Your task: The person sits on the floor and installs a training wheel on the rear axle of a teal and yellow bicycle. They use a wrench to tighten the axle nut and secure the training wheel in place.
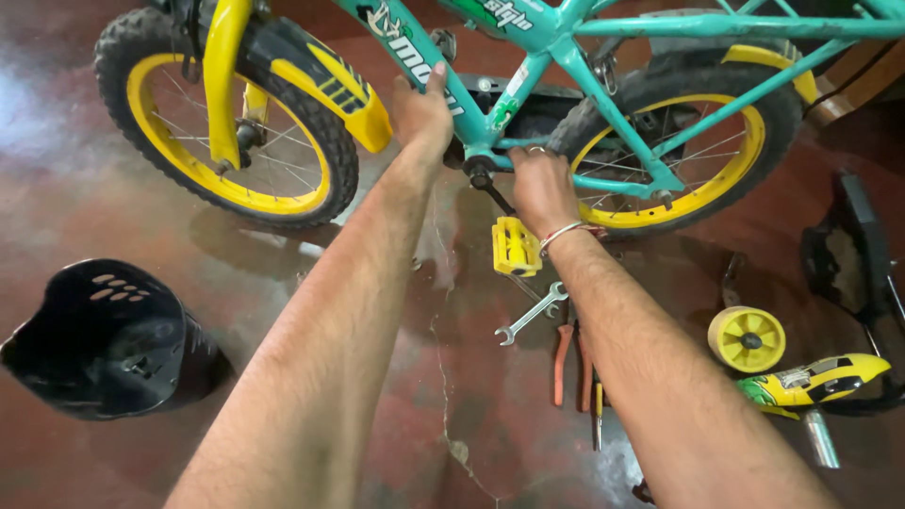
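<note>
A small teal children's bicycle (556, 42) with yellow rims stands across the top of the view on a dark reddish polished floor (57, 188). The left hand (421, 111) is closed around the sloping down tube of the frame. The right hand (542, 188), with bangles at the wrist, grips the frame beside the crank, just in front of the rear wheel (693, 203); its fingers curl out of sight, so exactly what they clamp cannot be told. The two hands are near each other but apart.

Below the right hand a yellow pedal (515, 245) hangs on its crank arm. The front wheel (226, 123), with a yellow mudguard (344, 94), sits to the left.

On the floor under the right forearm lie an open-ended spanner (533, 313) and orange-handled pliers (564, 363), partly hidden by the arm. To the right are a yellow training wheel (747, 338), a yellow and green printed bike part (815, 380), and a black part (844, 254) near the edge. A black plastic basket (108, 339) lies well apart at lower left.

Open floor lies between the basket and the tools; a crack (443, 377) runs down it. The floor shines with soft reflections.
</note>
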